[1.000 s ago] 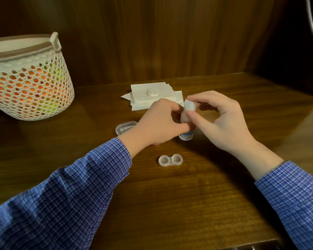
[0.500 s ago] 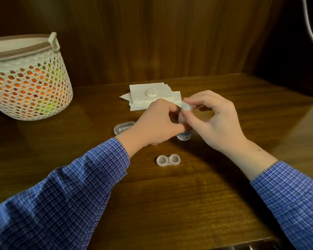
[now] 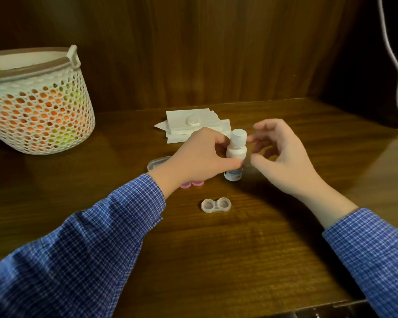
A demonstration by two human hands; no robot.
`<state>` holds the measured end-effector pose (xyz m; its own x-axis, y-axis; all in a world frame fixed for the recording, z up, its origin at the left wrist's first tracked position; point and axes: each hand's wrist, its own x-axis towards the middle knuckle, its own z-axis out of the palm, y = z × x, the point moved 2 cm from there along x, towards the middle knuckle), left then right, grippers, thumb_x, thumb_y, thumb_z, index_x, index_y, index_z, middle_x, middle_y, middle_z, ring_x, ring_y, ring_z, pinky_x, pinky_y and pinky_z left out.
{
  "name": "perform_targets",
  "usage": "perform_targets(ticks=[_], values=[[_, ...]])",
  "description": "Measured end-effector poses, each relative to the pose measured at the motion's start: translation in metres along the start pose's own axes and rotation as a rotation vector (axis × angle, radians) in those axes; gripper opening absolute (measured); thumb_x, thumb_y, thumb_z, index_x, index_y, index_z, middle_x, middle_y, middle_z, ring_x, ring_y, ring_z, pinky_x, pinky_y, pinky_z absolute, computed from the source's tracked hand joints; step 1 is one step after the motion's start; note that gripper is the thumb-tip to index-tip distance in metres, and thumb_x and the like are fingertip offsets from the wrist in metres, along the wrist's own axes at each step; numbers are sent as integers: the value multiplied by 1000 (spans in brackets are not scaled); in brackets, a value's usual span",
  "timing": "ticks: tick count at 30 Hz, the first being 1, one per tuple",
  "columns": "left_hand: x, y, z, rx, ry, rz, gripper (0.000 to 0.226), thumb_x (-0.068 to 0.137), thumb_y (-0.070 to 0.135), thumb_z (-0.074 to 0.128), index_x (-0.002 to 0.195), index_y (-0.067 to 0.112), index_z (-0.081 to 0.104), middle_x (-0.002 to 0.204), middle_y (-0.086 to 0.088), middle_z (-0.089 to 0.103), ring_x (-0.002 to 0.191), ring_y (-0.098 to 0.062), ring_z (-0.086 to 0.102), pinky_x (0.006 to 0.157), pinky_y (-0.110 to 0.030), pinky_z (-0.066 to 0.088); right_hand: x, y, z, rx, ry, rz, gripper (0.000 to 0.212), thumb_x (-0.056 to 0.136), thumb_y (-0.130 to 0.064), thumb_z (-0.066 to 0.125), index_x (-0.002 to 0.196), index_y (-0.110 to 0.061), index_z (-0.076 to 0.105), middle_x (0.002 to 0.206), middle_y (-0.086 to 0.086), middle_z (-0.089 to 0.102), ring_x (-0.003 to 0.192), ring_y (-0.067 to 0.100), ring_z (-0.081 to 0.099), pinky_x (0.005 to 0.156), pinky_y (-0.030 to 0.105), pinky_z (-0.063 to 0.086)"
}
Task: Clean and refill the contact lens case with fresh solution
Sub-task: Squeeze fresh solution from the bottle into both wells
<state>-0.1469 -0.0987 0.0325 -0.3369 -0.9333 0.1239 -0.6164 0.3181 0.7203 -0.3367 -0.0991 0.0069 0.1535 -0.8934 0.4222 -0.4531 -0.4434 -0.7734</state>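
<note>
1. A small white plastic solution bottle (image 3: 236,152) with a white cap is held upright by the left hand (image 3: 200,157), whose fingers are curled round its body; its base sits on or just above the dark wooden worktop (image 3: 216,260), which of the two cannot be told

2. The right hand (image 3: 283,157) is seen just beside the bottle cap with its fingers loosely bent and grasping nothing; no contact with the bottle is visible

3. The clear plastic double-well contact lens case (image 3: 216,205) lies uncapped on the worktop, nearer the person than the bottle and apart from both hands; whether any liquid is in its wells cannot be made out

4. Two small pink round caps (image 3: 191,184) are partly hidden under the left hand, a clear plastic lid (image 3: 157,162) lies to its left, and a stack of white paper tissues (image 3: 193,127) lies behind the bottle

5. The step in hand is judged to be the opening of the bottle, ahead of the refill; the cap appears to be on

6. For the next move, the cap would need to be gripped and taken off by the right hand while the bottle is steadied, then the nozzle tipped over each well in turn, with a light squeeze so that nothing is overfilled
</note>
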Motion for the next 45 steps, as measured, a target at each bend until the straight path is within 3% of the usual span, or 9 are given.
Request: perform_targets(ticks=[5,9,16,21,24,28,36,41,45], values=[[3,1,-4,63,-37,13,35,88,30,81,117,13,74,46,39,55,44,20,54,39,-1,34,2,9,8,-86,-237,56,60,78,-21,87,122,-36,49,108,-18,67,88,1,67,67,13,55],[2,2,-3,55,-51,10,39,88,30,81,122,14,72,43,40,52,42,24,51,35,0,31,1,11,15,-165,-258,58,67,75,-38,89,124,-44,45,109,-29,61,96,1,66,68,13,54],[-2,8,1,24,-10,12,37,91,28,78,124,16,71,44,33,56,32,13,50,29,-4,27,0,11,14,-183,-256,73,51,77,-42,88,119,-35,60,105,-20,69,91,-1,65,72,17,50],[-8,13,-13,88,32,23,35,93,37,74,122,19,70,89,7,76,45,14,58,45,-3,42,5,17,-5,-118,-113,118,43,79,-36,86,115,-32,62,101,-18,68,87,2,65,70,16,47],[-27,0,-28,88,-40,-28,39,90,46,72,124,27,67,91,6,77,48,-4,64,51,-23,58,13,34,-36,-170,54,205,54,82,-35,84,129,-26,60,103,-24,59,92,-1,59,71,15,41],[-67,-25,-40,179,-159,-85,54,78,52,75,126,26,69,99,14,73,53,-9,55,52,-17,47,22,61,-85,-272,230,302,55,84,-31,84,132,-14,62,115,-1,66,107,21,65,86,36,52],[-97,-37,-40,255,-199,-150,46,82,42,83,123,26,68,86,27,71,71,-29,74,70,-43,62,32,91,-114,-401,317,467,63,89,-25,80,142,-7,51,139,18,61,127,37,59,99,50,51],[-96,-38,-36,243,-194,-128,34,83,41,83,112,29,69,91,15,70,53,2,62,51,-12,48,35,102,-113,-387,327,556,64,88,-26,81,141,-7,51,142,20,60,129,39,58,101,53,51],[-97,-41,-34,224,-172,-140,31,85,39,82,111,27,70,78,37,67,47,0,56,48,-11,43,35,106,-116,-367,360,623,77,85,-22,84,147,-7,41,147,21,53,135,41,53,104,55,49]])
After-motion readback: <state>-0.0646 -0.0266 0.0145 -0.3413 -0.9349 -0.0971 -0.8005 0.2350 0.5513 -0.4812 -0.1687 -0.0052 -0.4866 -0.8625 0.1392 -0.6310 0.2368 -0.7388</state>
